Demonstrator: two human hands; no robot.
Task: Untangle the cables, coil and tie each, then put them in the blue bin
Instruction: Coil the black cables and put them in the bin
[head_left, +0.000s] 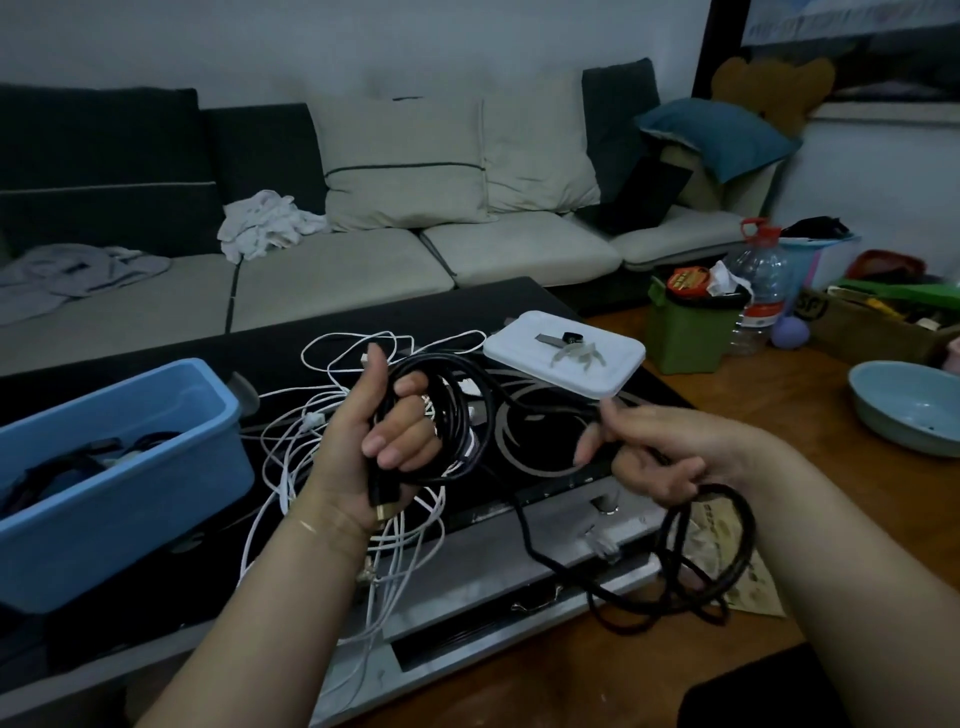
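Observation:
My left hand (384, 436) grips a partly wound coil of black cable (462, 410), its gold-tipped plug sticking out below the palm. My right hand (644, 457) pinches the same cable farther along. The loose rest of the cable hangs in loops over the table's front right. A tangle of white cables (311, 441) lies on the black glass table under and behind my left hand. The blue bin (119, 493) stands at the left with dark coiled cables inside.
A white lidded box (613, 371) with small items on top sits behind my hands. A green container (685, 332), a plastic bottle (758, 291) and a pale blue bowl (909, 405) stand at the right. A sofa runs behind the table.

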